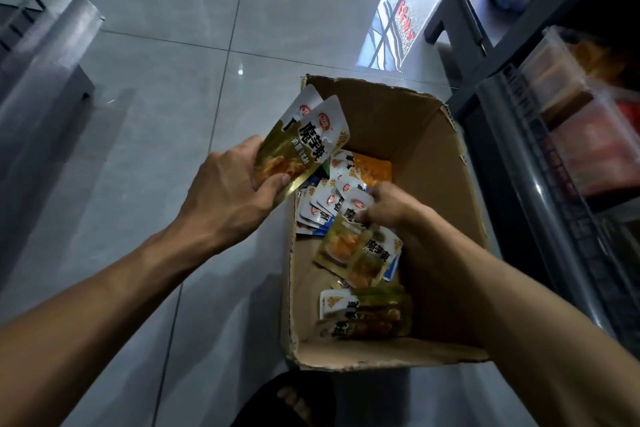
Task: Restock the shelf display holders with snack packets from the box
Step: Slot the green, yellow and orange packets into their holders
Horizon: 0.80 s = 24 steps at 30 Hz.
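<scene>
An open cardboard box (429, 135) stands on the tiled floor and holds several loose snack packets (367, 312) in gold, blue and orange. My left hand (228, 191) grips a small stack of gold packets (304, 146) just above the box's left wall. My right hand (391, 208) reaches down inside the box and pinches the top edge of gold packets (360, 253) lying there. The clear shelf display holders (568, 87) with orange and red packets stand at the right.
A dark metal shelf unit (512, 163) runs along the right edge, close to the box. A low dark stand (464, 10) sits at the back right. A clear plastic fixture (45, 55) rises at the left. My sandalled foot (294, 402) is just below the box.
</scene>
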{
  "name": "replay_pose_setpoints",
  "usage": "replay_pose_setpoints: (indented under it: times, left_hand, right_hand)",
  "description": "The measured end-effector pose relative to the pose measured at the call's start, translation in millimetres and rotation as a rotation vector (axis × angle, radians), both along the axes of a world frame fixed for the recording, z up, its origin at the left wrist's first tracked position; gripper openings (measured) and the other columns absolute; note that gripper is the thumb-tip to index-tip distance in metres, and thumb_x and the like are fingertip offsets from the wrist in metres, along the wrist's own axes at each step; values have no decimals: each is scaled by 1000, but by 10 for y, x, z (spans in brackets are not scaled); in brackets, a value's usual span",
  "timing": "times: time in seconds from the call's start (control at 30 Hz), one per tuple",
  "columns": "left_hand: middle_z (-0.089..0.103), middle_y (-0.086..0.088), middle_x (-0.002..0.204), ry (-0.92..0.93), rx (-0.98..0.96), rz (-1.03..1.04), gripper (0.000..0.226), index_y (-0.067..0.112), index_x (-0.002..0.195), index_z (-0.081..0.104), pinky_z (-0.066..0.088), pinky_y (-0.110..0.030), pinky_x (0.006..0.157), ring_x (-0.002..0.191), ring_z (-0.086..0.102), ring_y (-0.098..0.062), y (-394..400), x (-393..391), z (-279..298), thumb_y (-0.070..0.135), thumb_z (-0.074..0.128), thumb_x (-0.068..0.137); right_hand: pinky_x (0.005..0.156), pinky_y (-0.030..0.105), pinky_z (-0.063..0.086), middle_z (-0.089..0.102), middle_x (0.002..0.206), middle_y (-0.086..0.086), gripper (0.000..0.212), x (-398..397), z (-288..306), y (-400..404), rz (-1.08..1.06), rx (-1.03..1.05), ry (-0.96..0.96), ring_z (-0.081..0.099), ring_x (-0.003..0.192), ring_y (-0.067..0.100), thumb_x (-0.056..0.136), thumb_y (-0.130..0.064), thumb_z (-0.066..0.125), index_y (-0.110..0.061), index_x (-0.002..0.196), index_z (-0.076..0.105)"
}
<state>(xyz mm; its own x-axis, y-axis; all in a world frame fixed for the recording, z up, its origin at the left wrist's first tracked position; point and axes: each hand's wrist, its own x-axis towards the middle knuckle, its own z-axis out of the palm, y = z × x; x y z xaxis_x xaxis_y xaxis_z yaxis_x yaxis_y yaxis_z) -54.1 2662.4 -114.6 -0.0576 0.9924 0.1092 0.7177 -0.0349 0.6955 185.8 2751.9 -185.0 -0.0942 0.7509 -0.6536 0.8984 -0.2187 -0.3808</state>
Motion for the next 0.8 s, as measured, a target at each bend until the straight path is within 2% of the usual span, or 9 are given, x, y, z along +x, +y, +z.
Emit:
replay_pose_setpoints:
  times: [0.13,0.27,0.33,0.43,0.5,0.57,0.63,0.7,0.8]
  left_hand:
    - [54,4,84,-3,7,21,28,11,107,59,32,-11,53,61,48,-1,2,34,-6,31,67,89]
    - [59,2,84,2,14,11,27,11,105,58,41,-19,55,63,56,-13,6,24,-10,31,67,89]
    - [57,3,84,11,28,4,28,11,107,59,41,-18,55,64,57,-17,15,30,-6,31,67,90]
    - [59,1,84,17,55,0,28,12,108,58,43,-21,56,67,55,-18,36,40,10,32,67,90]
    - [65,-3,90,15,67,-9,31,14,110,57,54,-32,64,72,60,-22,42,36,25,34,67,89]
    - [67,-5,95,0,65,-31,34,15,113,55,58,-39,69,76,63,-24,25,42,68,34,68,89]
    - [66,-4,97,-30,61,-52,37,16,118,52,58,-37,70,78,64,-23,-8,66,124,32,68,89]
    - [65,-2,99,-46,68,-66,41,17,123,49,55,-30,69,79,63,-20,-44,100,187,30,68,89]
    - [65,-5,107,-87,59,-112,62,20,140,36,51,-21,67,77,61,-16,-112,182,357,26,71,88]
  right_hand:
    - [88,38,57,69,112,9,30,235,-217,-131,-16,-71,-179,67,99,24,88,-15,70,-10,116,63]
    - [82,37,60,67,107,8,25,232,-437,-271,15,10,-280,67,90,22,86,-6,68,-11,109,61]
    - [81,36,60,67,103,7,18,187,-390,-275,44,66,-286,67,86,21,87,-7,68,-12,103,60]
    - [75,34,59,68,101,5,16,142,-148,-238,27,126,-169,67,86,21,90,-14,67,-12,104,63]
    - [70,32,57,69,102,5,13,120,86,-217,10,205,-52,67,87,19,91,-13,65,-13,104,62]
    - [71,30,57,68,104,4,12,105,356,-231,-28,223,72,66,90,17,92,-10,64,-16,101,58]
    - [75,34,60,67,103,3,15,116,608,-275,-49,215,168,68,92,17,92,-9,65,-18,98,55]
    - [71,31,60,67,99,2,18,158,856,-358,-49,241,233,68,89,16,90,-8,67,-19,98,55]
    - [73,32,61,64,106,3,30,288,1203,-542,-84,299,327,67,94,17,86,-2,70,-18,107,55]
